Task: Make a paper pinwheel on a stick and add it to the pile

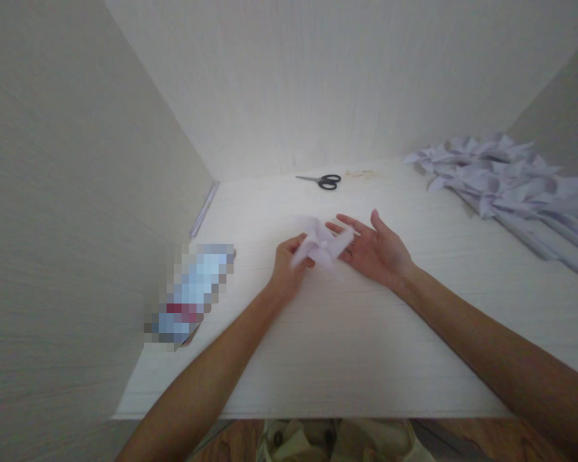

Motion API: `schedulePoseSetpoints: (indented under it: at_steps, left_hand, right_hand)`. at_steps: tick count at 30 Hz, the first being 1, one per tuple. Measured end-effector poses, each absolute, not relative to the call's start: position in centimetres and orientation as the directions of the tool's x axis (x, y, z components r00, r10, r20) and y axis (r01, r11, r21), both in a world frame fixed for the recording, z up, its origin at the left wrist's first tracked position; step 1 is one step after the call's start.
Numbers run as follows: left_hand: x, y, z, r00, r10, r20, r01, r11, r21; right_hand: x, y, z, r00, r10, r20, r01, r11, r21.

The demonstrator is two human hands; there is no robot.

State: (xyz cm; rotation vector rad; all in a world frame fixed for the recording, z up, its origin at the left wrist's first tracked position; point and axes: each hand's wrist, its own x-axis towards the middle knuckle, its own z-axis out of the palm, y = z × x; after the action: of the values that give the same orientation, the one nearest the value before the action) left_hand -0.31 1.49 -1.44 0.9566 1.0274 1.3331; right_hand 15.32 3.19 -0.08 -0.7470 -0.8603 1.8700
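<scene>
Paper pinwheel [322, 247] held above the white tabletop [347, 346], between both hands.

Left hand [289, 264] pinches the pinwheel's lower-left blade, fingers curled shut on it; right hand [376, 250] lies palm up, fingers spread flat, fingertips just under the right blade. Pinwheel is blurred, so fold detail is unclear. Behind: scissors [324, 181] near back wall. Far right: pile of finished pinwheels [505, 183], cut off by frame edge. Left: pixelated object [192, 298], not identifiable.
</scene>
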Motion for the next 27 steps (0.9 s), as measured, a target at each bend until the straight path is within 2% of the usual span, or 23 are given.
schedulePoseSetpoints:
  at_steps: [3, 7, 14, 21, 27]
  left_hand:
    - [-0.3, 1.5, -1.3, -0.031, 0.999, -0.037, -0.294, 0.027, 0.955]
    - [-0.3, 1.5, -1.0, 0.064, 0.997, -0.049, -0.351, 0.069, 0.934]
    - [-0.1, 1.1, -0.5, 0.179, 0.981, -0.068, -0.445, 0.142, 0.884]
    - [0.0, 0.9, -0.5, 0.292, 0.954, -0.065, -0.382, 0.178, 0.907]
    - [0.2, 0.8, -0.2, 0.289, 0.954, -0.076, -0.254, 0.153, 0.955]
  right_hand:
    - [15.3, 3.2, -0.1, -0.398, 0.905, -0.149, -0.506, -0.352, -0.787]
    - [15.3, 3.2, 0.0, -0.397, 0.9, -0.182, -0.53, -0.387, -0.755]
    - [15.2, 3.1, 0.1, -0.433, 0.879, -0.198, -0.484, -0.413, -0.772]
    - [15.2, 2.9, -0.4, -0.507, 0.848, -0.157, -0.473, -0.426, -0.771]
    - [14.8, 2.3, -0.3, -0.626, 0.779, -0.032, -0.433, -0.381, -0.817]
